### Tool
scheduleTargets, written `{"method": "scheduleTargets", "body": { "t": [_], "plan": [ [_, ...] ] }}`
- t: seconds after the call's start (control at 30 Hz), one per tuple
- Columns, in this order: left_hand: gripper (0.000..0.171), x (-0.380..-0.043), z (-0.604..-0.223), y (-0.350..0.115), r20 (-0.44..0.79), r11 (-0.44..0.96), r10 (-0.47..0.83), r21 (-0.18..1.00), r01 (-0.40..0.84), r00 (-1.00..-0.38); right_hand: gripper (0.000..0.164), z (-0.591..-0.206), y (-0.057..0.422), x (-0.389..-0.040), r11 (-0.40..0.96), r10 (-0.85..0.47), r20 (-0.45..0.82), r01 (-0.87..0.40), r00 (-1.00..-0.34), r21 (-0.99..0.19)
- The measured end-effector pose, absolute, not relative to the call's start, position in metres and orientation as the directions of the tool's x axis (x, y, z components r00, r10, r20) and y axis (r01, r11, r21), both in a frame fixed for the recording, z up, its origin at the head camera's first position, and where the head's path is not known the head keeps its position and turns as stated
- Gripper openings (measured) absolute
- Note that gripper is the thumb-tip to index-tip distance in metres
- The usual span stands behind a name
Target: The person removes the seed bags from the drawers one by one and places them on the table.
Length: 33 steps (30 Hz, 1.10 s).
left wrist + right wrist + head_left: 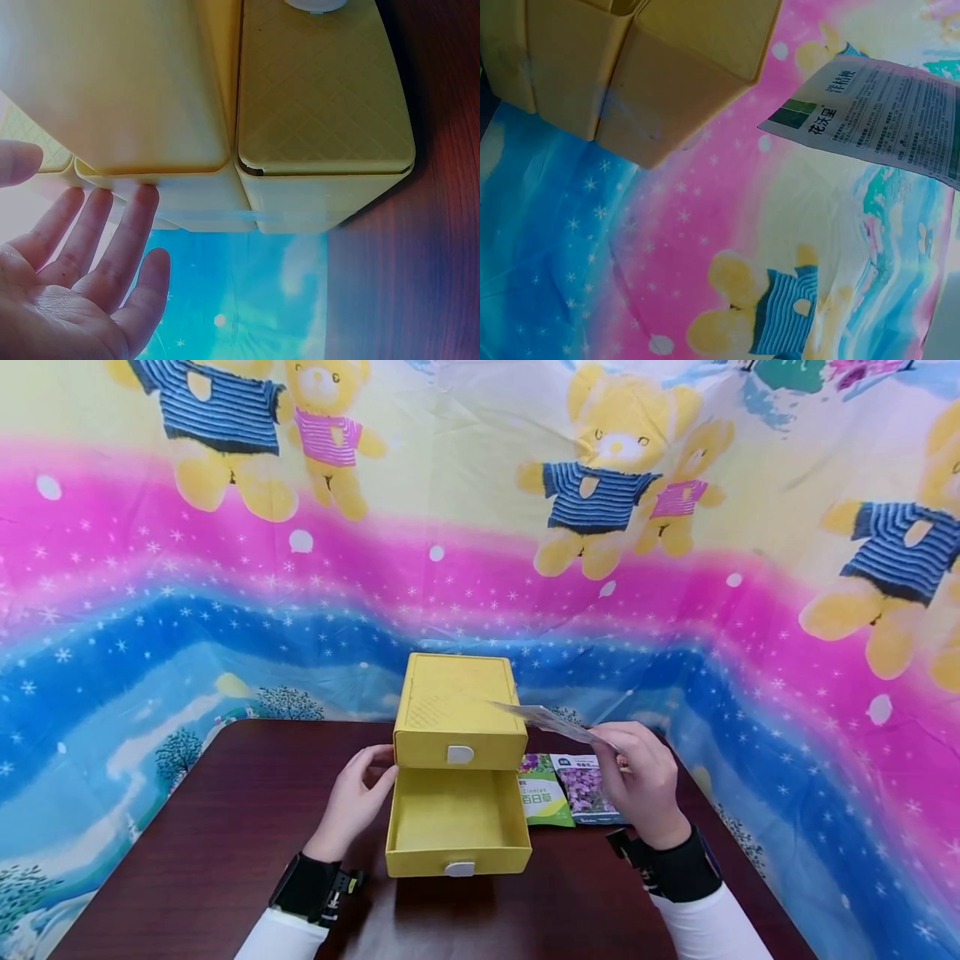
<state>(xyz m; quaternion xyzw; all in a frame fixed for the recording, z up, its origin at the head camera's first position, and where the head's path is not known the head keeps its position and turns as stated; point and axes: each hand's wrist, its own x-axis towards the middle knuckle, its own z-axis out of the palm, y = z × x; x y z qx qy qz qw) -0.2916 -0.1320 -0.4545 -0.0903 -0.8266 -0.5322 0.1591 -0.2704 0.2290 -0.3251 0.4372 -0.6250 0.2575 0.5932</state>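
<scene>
"Dark brown tabletop below! Hands?"
"My right hand pinches a flat, pale printed packet near the yellow plastic drawer cabinet; my left hand spreads loosely at its left side."

Yellow three-drawer box, upright, middle drawer open; thin printed packet aslant in the right hand

I'm seeing mostly smooth plastic on the drawer box; the packet is looking papery, the wood-grained table glossy.
</scene>
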Motion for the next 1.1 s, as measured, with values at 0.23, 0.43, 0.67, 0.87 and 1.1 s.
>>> {"method": "scheduleTargets", "body": {
  "t": [0.23, 0.43, 0.67, 0.87, 1.1],
  "plan": [
    [0.035, -0.291, -0.455, -0.132, 0.36, 0.417, -0.02, 0.851, 0.32, -0.933, 0.03, -0.335, 0.25, -0.273, 0.535, -0.241, 0.971, -0.833, 0.006, 0.138],
    [0.036, -0.291, -0.455, -0.132, 0.357, 0.413, -0.019, 0.853, 0.318, -0.934, 0.032, -0.346, 0.269, -0.276, 0.563, -0.237, 0.969, -0.822, -0.064, 0.083],
    [0.036, -0.29, -0.454, -0.132, 0.36, 0.414, -0.019, 0.852, 0.32, -0.933, 0.033, -0.357, 0.285, -0.278, 0.648, -0.241, 0.96, -0.76, -0.141, 0.051],
    [0.036, -0.29, -0.453, -0.133, 0.362, 0.419, -0.02, 0.849, 0.321, -0.932, 0.033, -0.363, 0.295, -0.278, 0.683, -0.257, 0.947, -0.729, -0.19, 0.039],
    [0.036, -0.29, -0.452, -0.132, 0.362, 0.422, -0.014, 0.847, 0.323, -0.932, 0.025, -0.37, 0.306, -0.278, 0.669, -0.32, 0.914, -0.742, -0.248, 0.032]
  ]
}}
